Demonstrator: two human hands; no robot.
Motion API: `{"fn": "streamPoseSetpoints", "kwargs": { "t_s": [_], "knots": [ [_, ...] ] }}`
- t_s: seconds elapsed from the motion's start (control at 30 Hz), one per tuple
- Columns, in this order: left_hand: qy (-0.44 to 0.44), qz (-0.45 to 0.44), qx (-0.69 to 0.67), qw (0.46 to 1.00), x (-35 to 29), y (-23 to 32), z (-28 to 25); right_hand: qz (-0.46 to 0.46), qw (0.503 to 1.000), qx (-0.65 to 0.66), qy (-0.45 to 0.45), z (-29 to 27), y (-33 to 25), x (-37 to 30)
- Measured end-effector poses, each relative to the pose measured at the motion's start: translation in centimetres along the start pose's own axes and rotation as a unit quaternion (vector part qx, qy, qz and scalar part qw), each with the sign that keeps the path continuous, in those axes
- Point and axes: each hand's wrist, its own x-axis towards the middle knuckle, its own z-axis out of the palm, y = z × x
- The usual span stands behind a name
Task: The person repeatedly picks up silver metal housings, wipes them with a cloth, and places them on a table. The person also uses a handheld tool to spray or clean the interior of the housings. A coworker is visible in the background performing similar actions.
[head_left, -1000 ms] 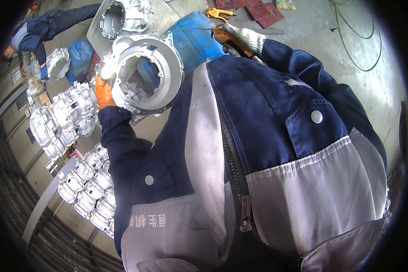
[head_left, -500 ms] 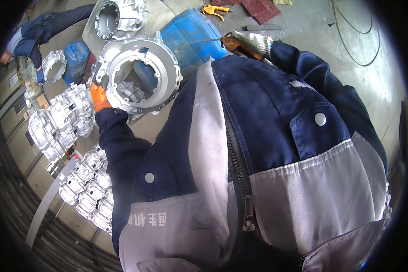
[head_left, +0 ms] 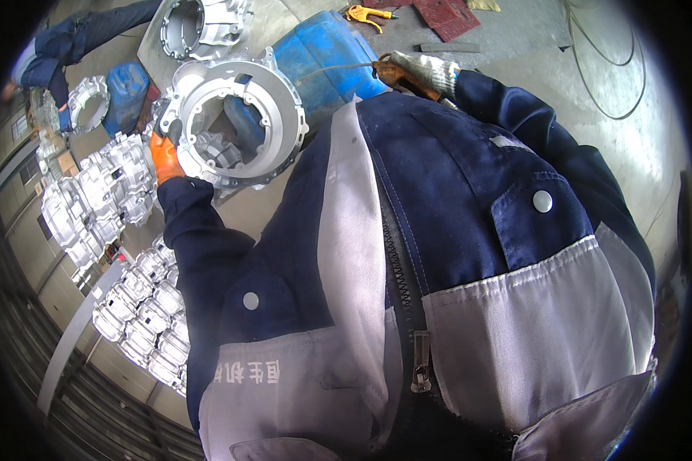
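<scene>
My left hand (head_left: 165,155), in an orange glove, is closed on the left rim of a large silvery cast-metal gearbox housing (head_left: 288,115). The housing has a wide round opening with bolt lugs along its inner ring. In a pale knitted glove, my right hand (head_left: 432,74) grips a worn orange-brown air blow gun (head_left: 392,73). The gun's long thin nozzle points left toward the housing, in front of a blue plastic drum (head_left: 323,50); its tip is hard to make out.
Another housing (head_left: 207,27) stands on a pale surface beyond. Stacked castings (head_left: 100,196) fill the left side. A second blue drum (head_left: 127,98) and a bent-over co-worker (head_left: 58,58) are at far left. A yellow blow gun (head_left: 367,15), red sheet (head_left: 447,19) and hose (head_left: 630,77) lie on the floor.
Very little differs. The housing and my left hand appear slightly further left and higher, along with much of the background. Both hands keep their grips.
</scene>
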Motion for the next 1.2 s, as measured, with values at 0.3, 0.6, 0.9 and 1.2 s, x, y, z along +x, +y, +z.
{"fn": "streamPoseSetpoints", "kwargs": {
  "t_s": [0.3, 0.6, 0.9, 1.2],
  "knots": [
    [0.124, -0.006, -0.002, 0.992, -2.5, 1.1, 1.1, 0.118, 0.969, -0.216, -0.028, -1.4, -7.0, -5.7],
    [0.154, -0.356, 0.253, 0.886, -2.2, 0.3, 3.5, 0.070, 0.986, 0.109, -0.109, 1.3, -14.6, -10.3],
    [0.245, -0.315, 0.116, 0.910, -7.9, -6.5, 3.5, -0.070, 0.984, 0.163, 0.027, 1.2, -11.7, -9.1],
    [0.336, -0.150, -0.114, 0.923, -12.8, -6.3, 2.9, -0.069, 0.991, 0.110, 0.041, 0.6, -9.6, -6.1]
  ]
}}
